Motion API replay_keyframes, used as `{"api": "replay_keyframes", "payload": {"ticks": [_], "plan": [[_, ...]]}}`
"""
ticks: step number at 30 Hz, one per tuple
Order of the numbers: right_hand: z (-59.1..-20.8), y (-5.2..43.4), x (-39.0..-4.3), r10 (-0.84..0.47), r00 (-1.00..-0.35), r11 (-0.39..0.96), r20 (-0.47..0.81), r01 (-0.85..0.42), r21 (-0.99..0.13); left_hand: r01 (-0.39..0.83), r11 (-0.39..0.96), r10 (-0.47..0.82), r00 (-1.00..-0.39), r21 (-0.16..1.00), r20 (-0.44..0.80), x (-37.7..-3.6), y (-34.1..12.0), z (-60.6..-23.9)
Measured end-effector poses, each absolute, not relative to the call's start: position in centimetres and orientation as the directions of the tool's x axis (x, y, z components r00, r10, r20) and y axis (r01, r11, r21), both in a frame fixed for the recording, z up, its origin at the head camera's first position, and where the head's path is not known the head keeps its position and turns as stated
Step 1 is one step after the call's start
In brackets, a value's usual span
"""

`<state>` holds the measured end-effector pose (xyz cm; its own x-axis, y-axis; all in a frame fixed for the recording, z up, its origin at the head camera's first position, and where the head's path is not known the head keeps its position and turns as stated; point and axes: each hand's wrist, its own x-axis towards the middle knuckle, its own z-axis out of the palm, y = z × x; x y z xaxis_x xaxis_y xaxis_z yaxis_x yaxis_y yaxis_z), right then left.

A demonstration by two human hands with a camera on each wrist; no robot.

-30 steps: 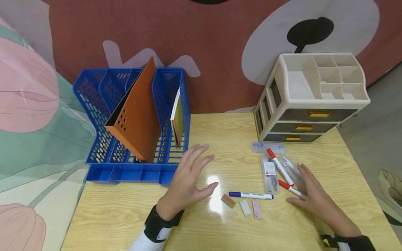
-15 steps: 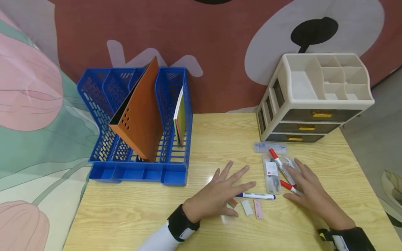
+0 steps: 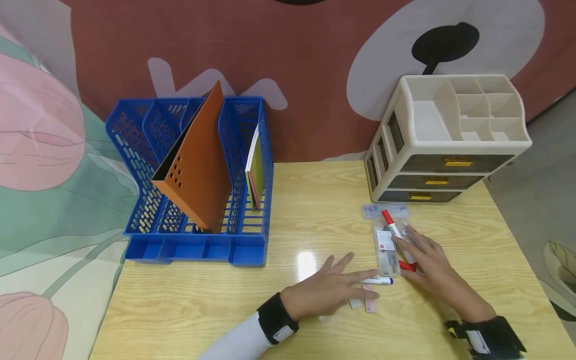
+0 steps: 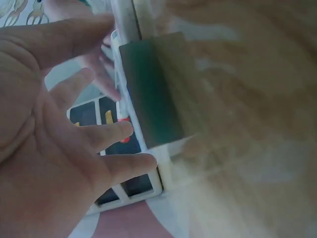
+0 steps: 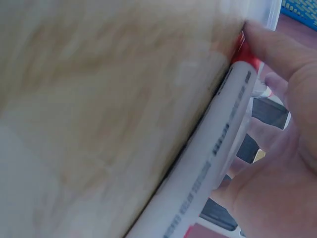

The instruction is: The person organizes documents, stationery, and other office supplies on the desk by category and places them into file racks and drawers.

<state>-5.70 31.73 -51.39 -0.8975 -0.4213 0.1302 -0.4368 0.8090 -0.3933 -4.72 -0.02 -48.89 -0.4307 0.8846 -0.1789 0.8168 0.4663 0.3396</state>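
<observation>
My left hand [image 3: 330, 292], fingers spread, hovers low over the blue-capped whiteboard marker [image 3: 380, 281] and the small erasers. A white eraser [image 3: 355, 303] and a pink one [image 3: 370, 304] peek out past its fingers. The green-striped eraser [image 4: 153, 94] shows beside the palm in the left wrist view. My right hand [image 3: 434, 270] reaches over two red-capped markers, its fingers extended. Its thumb lies at the red cap [image 5: 246, 55] of the nearer marker [image 5: 208, 139]. The other red-capped marker [image 3: 393, 229] rests by a clear plastic case [image 3: 388, 257], partly under the fingers.
At the left stands a blue file rack [image 3: 180, 247] with an orange folder [image 3: 202, 170] and thin booklets [image 3: 255, 170]. The white drawer unit [image 3: 407, 125] with open top compartments is at the back right. A flat clear case [image 3: 382, 211] lies in front of it.
My left hand has moved right and toward me, from beside the blue rack to over the erasers and blue-capped marker. My right hand has shifted slightly left over the red-capped markers.
</observation>
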Motion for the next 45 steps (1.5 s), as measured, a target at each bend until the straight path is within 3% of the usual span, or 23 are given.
{"api": "replay_keyframes", "payload": {"ticks": [7, 17, 28, 35, 45], "plan": [[-50.8, 30.5, -5.6, -0.392, -0.92, 0.847, 0.005, -0.363, -0.389, 0.81, 0.453, 0.889, -0.384, 0.373, -0.248, -4.9, 0.1, -49.3], [-50.3, 28.8, -6.0, -0.398, -0.917, 0.85, -0.039, -0.353, -0.391, 0.842, 0.417, 0.908, -0.371, 0.343, -0.192, -5.3, -0.2, -49.2], [-50.3, 27.2, -6.3, -0.416, -0.903, 0.845, -0.105, -0.341, -0.412, 0.809, 0.477, 0.879, -0.433, 0.343, -0.2, -5.2, -1.7, -49.7], [-50.4, 25.9, -6.7, -0.455, -0.887, 0.825, -0.084, -0.384, -0.415, 0.807, 0.505, 0.863, -0.483, 0.307, -0.15, -4.9, -2.8, -49.8], [-50.3, 24.0, -8.1, -0.531, -0.846, 0.769, -0.048, -0.458, -0.446, 0.741, 0.569, 0.817, -0.56, 0.358, -0.14, -5.8, -4.6, -49.8]]}}
